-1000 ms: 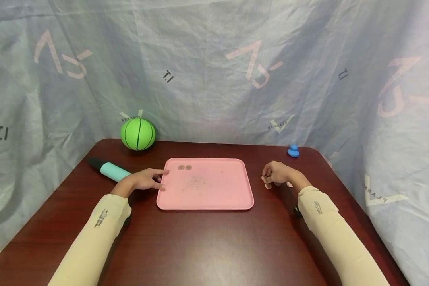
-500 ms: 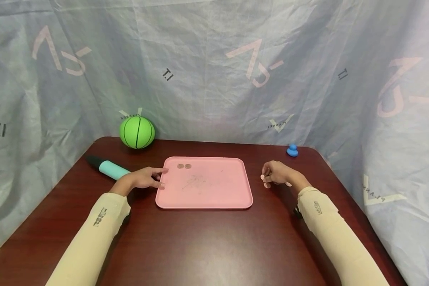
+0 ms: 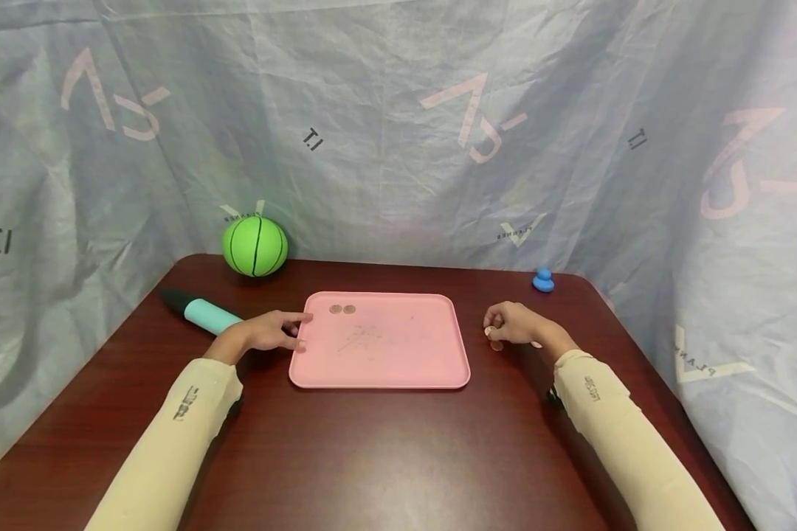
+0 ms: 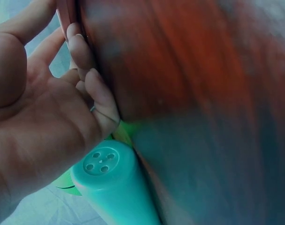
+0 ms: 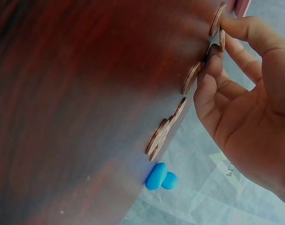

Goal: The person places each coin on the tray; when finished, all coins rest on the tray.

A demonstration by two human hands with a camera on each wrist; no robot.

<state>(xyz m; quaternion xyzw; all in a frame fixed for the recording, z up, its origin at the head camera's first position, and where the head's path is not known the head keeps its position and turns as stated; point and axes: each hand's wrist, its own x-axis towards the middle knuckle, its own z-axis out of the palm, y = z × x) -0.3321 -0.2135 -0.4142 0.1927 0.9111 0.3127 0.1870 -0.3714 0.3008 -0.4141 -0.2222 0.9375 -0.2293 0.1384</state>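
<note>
A pink tray (image 3: 398, 354) lies on the table with two copper-coloured coins (image 3: 342, 310) side by side near its far left corner. My left hand (image 3: 266, 330) rests at the tray's left rim, thumb and index finger stretched over the edge. In the left wrist view its other fingers bend loosely beside the rim. Right of the tray, my right hand (image 3: 514, 322) pinches a coin (image 5: 222, 40) between thumb and index finger, low over the table. Another coin (image 5: 218, 19) lies right at the thumb tip. Several more coins (image 5: 158, 138) lie below and behind the hand, mostly hidden in the head view.
A turquoise cylinder with a dark end (image 3: 211, 316) lies left of the tray, close by the left wrist. The green ball (image 3: 255, 246) sits at the back left. At the back right stands a small blue object (image 3: 543, 280). Grey cloth (image 3: 385, 184) hangs behind the table.
The right hand's fingers have shifted slightly while keeping the coin pinched. The left hand stays at the tray's rim, and the head view has moved a little.
</note>
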